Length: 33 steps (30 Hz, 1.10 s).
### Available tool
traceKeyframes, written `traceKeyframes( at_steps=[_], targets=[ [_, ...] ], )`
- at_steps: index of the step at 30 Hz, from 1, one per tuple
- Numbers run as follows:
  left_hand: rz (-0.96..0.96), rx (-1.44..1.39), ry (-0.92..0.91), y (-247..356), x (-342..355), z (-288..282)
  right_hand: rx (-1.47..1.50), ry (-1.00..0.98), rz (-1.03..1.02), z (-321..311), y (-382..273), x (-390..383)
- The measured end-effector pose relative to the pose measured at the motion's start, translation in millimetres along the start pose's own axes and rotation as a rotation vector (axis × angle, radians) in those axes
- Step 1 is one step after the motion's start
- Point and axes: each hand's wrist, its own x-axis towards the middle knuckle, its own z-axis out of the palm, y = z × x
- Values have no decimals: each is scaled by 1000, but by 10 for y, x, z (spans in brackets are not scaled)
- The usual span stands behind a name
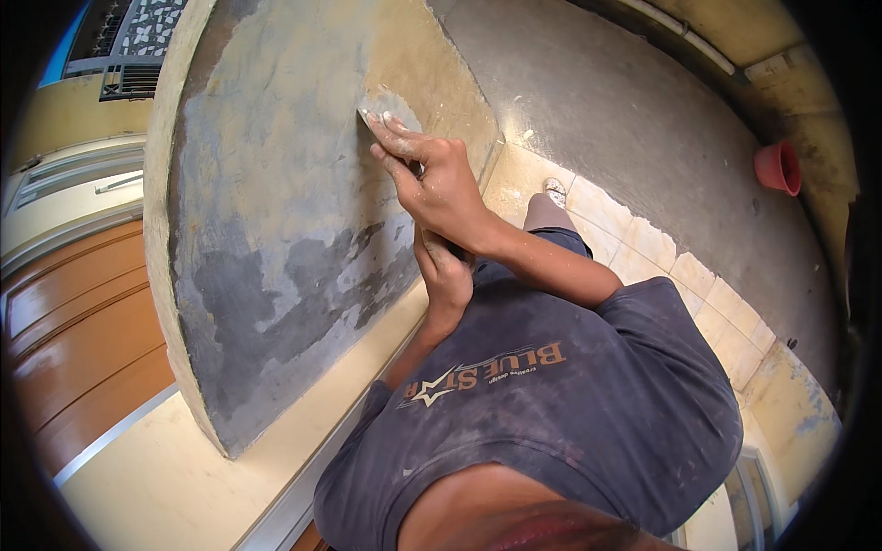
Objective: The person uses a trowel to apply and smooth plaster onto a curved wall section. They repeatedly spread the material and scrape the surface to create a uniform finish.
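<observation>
My right hand [446, 179] reaches up to a plastered wall panel [276, 165], its fingertips coated in pale paste. Those fingers press on a thin flat blade, apparently a putty knife [361, 115], whose edge lies against the panel beside a lighter wet patch [395, 103]. Just below, my left hand [447, 285] is closed close under the right wrist. A dark bit shows between the two hands; whatever the left fingers grip is mostly hidden. The panel is mottled grey and yellowish, with darker grey blotches low down.
A red bucket [778, 168] stands far right on the grey concrete floor [625, 101]. Pale tiles [634, 239] border the concrete near my foot. A cream ledge [165, 468] runs under the panel, and an orange-brown wooden door [87, 321] lies to the left.
</observation>
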Motion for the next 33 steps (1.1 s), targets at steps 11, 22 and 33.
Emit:
traceKeyframes(
  at_steps=[11, 22, 33],
  targets=[
    [-140, -52, -70, 36, -35, -89, 56, 110, -111, -1, -88, 40],
    [-159, -69, -68, 136, 35, -34, -3, 91, -121, -49, -144, 117],
    [-149, -123, -95, 246, 74, 4, -3, 114, -161, -59, -204, 166]
  ],
)
